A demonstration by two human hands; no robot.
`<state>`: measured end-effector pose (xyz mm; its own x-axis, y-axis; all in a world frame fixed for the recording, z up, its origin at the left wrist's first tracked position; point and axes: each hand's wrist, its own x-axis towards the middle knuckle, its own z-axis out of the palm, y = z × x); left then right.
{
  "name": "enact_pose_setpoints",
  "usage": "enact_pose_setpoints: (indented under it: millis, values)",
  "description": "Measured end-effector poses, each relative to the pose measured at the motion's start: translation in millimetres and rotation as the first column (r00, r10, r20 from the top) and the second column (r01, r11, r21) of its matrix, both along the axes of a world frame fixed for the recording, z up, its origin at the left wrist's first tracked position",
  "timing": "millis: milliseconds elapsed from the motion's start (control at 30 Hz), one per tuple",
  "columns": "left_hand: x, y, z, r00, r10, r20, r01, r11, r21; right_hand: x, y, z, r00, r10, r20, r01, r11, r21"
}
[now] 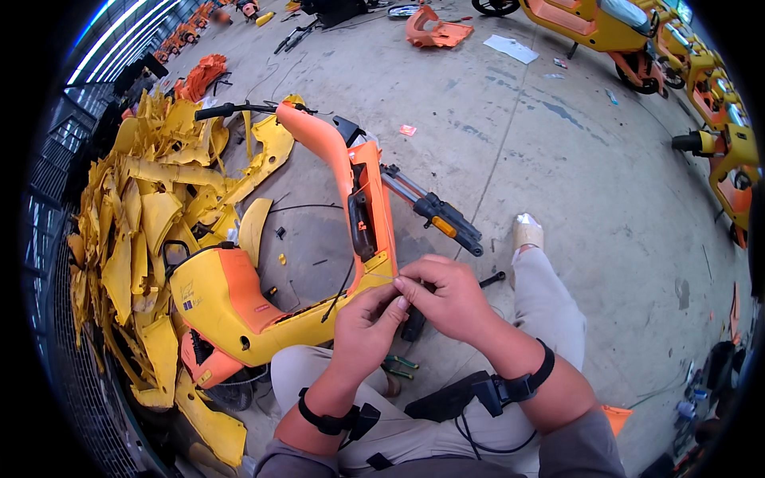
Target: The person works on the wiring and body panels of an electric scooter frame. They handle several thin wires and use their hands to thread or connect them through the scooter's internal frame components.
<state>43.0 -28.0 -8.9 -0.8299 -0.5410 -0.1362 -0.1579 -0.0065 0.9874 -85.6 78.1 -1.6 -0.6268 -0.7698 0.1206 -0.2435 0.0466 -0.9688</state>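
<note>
My left hand (371, 323) and my right hand (434, 295) meet just in front of a partly stripped yellow and orange scooter body (311, 151), lying on the floor. Fingers of both are pinched close together. My right thumb and finger grip what looks like a thin wire, faintly visible by the scooter's yellow lower panel; whatever my left fingers hold is too small to make out. Beyond them, a dark fork-like metal part (438, 215) juts from the orange column. Green-handled pliers (402, 365) lie on the floor below my hands, partly hidden by my left arm.
A large heap of yellow plastic panels (151, 223) fills the left side. Several yellow scooters (590, 24) line the upper right. An orange panel (438, 32), a white sheet (510, 48) and scattered cables lie on the concrete floor (574, 175). My outstretched leg is at the right.
</note>
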Motion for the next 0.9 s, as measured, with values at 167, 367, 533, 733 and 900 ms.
enact_pose_setpoints:
  millis: [167, 367, 533, 733, 900]
  values:
    - [2.6, -7.9, 6.7, 0.995, -0.071, 0.064, 0.089, 0.934, -0.345, 3.7, -1.0, -2.8, 1.0, 0.024, 0.001, -0.024, 1.0, -0.019]
    - [2.9, -6.7, 4.5, 0.998, -0.029, 0.052, 0.036, 0.989, -0.144, 8.1, -0.3, -6.7, 1.0, 0.027, -0.015, -0.028, 0.999, -0.028]
    - [1.5, -5.3, 5.1, 0.999, -0.02, 0.029, 0.024, 0.99, -0.141, 7.7, -0.5, -7.9, 0.998, -0.014, -0.058, 0.009, 0.996, -0.087]
    - [2.7, -8.8, 4.5, 0.997, -0.029, 0.071, 0.036, 0.995, -0.097, 8.9, 0.3, -6.6, 0.997, -0.002, -0.079, -0.002, 0.999, -0.04]
    - [3.2, -12.4, 7.8, 1.0, 0.005, -0.009, -0.003, 0.978, 0.208, 4.5, 1.9, -4.0, 0.999, -0.003, -0.054, 0.001, 0.999, -0.041]
